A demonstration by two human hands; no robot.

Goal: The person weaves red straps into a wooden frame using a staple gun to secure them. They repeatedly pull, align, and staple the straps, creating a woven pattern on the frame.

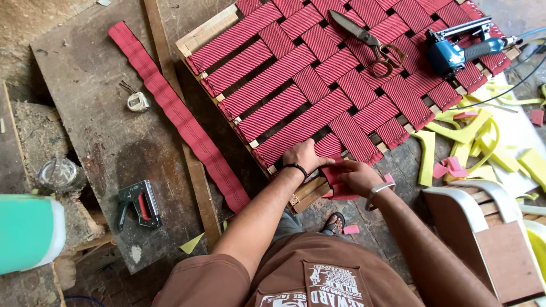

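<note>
- Webbing (307,79) in red strips is woven across a wooden frame (206,29) that lies on the floor; the loose strip end (341,187) sits at the frame's near corner.
- Left hand (304,156) presses flat on the weave at that corner, fingers together, clamped on nothing.
- Right hand (355,176) is closed on the strip end, folding it over the frame edge.
- Done well, the fold stays taut and square to the rail, I judge, with the left hand pinning the weave.
- Scissors (367,40) and a blue stapler (455,48) rest on the far corner; a spare strip (176,113) lies on a board (96,113) beside a hand stapler (139,203).
</note>
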